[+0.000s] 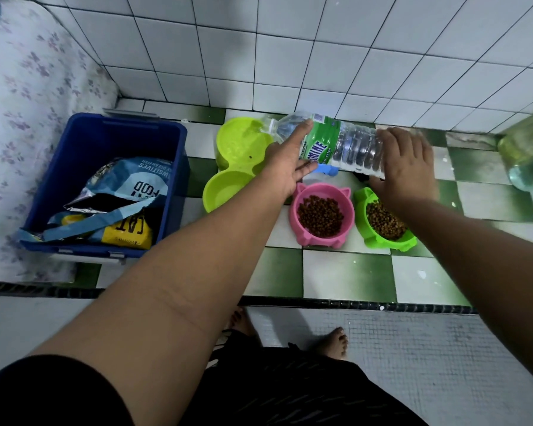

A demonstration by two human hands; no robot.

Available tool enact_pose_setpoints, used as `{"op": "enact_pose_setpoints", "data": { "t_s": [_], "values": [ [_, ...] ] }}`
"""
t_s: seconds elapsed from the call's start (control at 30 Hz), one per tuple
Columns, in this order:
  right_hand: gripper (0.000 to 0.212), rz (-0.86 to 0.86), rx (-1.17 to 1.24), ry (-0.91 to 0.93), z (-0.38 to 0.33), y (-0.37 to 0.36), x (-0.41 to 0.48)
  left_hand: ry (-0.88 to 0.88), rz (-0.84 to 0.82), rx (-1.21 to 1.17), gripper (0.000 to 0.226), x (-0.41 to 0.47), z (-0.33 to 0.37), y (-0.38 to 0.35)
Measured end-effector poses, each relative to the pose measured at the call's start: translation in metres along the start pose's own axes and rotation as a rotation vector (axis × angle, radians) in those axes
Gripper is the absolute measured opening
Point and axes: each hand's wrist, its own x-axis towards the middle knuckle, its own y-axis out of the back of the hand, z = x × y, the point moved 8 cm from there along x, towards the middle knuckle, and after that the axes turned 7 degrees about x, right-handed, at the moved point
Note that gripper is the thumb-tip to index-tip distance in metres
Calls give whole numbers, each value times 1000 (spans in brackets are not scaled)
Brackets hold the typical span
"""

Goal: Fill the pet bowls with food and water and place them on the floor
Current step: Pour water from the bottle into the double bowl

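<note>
While the water bottle (345, 146) lies tipped, mouth over the far well of the lime double bowl (225, 190), the left hand (285, 162) wraps its label and the right hand (403, 167) grips its base. Thin plastic, likely crushable, water shifting inside: that two-handed hold suits it.
</note>
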Motion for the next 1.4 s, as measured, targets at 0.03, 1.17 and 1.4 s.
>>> {"op": "enact_pose_setpoints", "data": {
  "t_s": [0.03,1.17,1.4],
  "values": [
    [86,10,9,-9,-2,0,-1,-6,0,2,78,-2,2,1],
    [88,-26,-7,142,0,16,-97,-112,82,-102,58,-77,-86,14],
    [84,-15,-31,155,-6,20,-101,-88,57,-120,54,-71,-93,18]
  ]
}}
